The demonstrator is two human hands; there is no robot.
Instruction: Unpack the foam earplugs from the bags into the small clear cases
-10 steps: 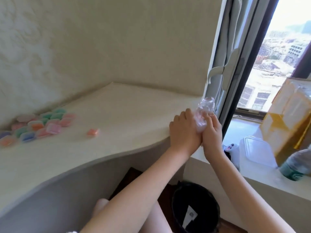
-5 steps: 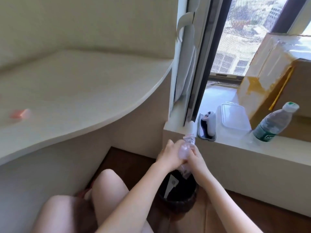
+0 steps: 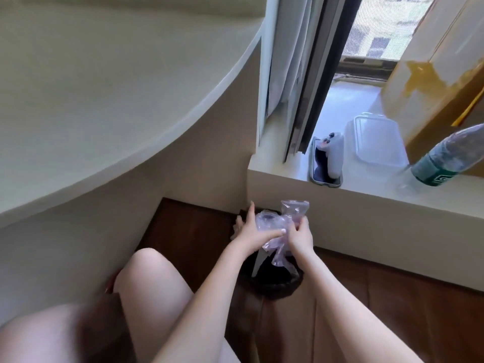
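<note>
A crumpled bunch of clear, empty-looking plastic bags (image 3: 272,223) is held between both hands, low in front of me and just above a black waste bin (image 3: 272,285) on the floor. My left hand (image 3: 250,231) holds the left part, thumb across the front and fingers spread behind it. My right hand (image 3: 301,237) grips the right part with curled fingers, and one bag's zip edge sticks up above it. No earplugs or clear cases are in view.
The curved cream desk top (image 3: 104,87) fills the upper left. On the window sill (image 3: 366,195) to the right lie a phone (image 3: 324,166), a clear lidded container (image 3: 374,142), a water bottle (image 3: 445,158) and a cardboard box (image 3: 432,74). My knees are at the bottom left.
My view swung down and right, away from the desk with the coloured cases. Both hands carried the bags from desk height down to just over the bin.
</note>
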